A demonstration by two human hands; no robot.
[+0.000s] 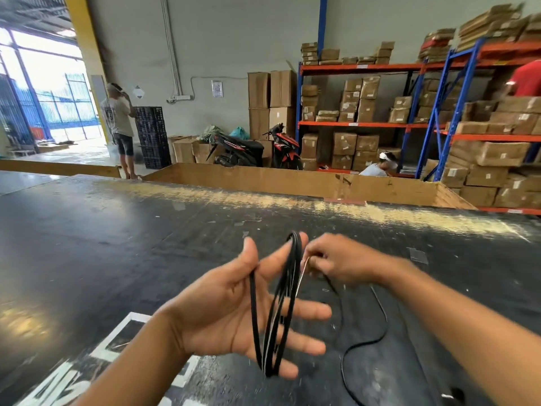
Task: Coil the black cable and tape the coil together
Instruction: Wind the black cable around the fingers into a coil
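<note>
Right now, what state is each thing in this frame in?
Black cable: partly coiled, several loops around the left hand; no tape on it.
Loose cable tail: uncoiled, lying on the table.
Left hand: open, fingers spread inside the loops.
Right hand: pinching the cable beside the coil.

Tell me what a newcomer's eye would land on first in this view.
First, the two bare hands at centre foreground: the left hand is spread open with loops of the black cable strung around its fingers, while the right hand pinches a strand beside the top of the coil. The loose tail of the cable trails across the dark worktable toward the lower right. Behind, blue-and-orange shelving stacked with cardboard boxes fills the right background.
</note>
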